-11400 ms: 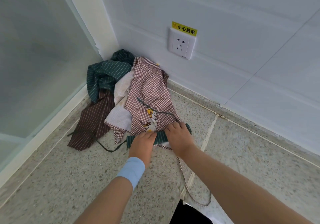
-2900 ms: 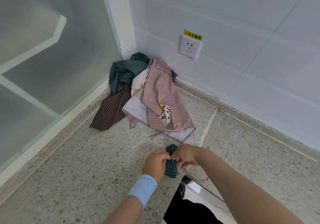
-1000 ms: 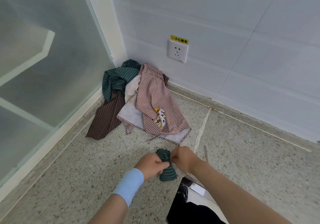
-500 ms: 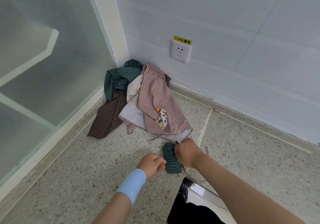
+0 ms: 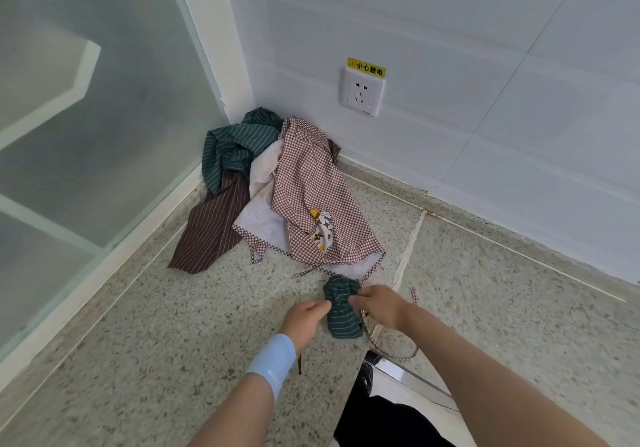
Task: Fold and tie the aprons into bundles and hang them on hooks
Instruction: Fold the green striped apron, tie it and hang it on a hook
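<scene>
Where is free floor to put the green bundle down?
Free: floor right of the grout seam, up to the wall; also between the glass partition and the left hand. Crowded: the corner's apron pile, and the checked strap by the right hand.

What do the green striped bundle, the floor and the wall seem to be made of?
The bundle: woven cloth, perhaps cotton or a blend, matte; it creases softly.
The floor: likely terrazzo or speckled stone, slightly polished; mixed small chips and strip joints show.
The wall: apparently large glazed tiles, smooth with faint sheen; thin joint lines cross it.
</scene>
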